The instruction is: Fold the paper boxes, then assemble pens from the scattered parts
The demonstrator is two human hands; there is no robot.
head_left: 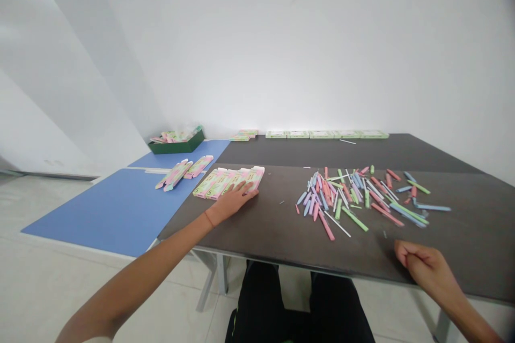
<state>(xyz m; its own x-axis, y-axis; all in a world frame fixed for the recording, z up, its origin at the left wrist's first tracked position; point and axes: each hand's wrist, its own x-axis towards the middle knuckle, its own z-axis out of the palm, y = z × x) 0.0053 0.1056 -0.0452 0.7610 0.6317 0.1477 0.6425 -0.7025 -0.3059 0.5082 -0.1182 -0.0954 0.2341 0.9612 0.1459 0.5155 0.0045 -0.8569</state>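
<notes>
My left hand [235, 201] lies on the near right end of a row of pink and green printed cartons [215, 185], its fingers spread over them. The cartons lie flat side by side, and some have end flaps standing out. Near the front edge of the dark table, my right hand [420, 261] is curled into a fist, with nothing showing out of it. Between the hands spreads a loose pile of pastel pen parts [322, 193] in pink, blue, green and purple. Thin white sticks [337, 223] are mixed in.
Two more cartons [175, 174] with unfolded flaps lie on the blue tabletop [104, 209]. A green tray [193, 144] at the back left holds cartons and plastic wrap. Along the wall stand a small carton stack [244, 135] and a row of boxes [322, 134].
</notes>
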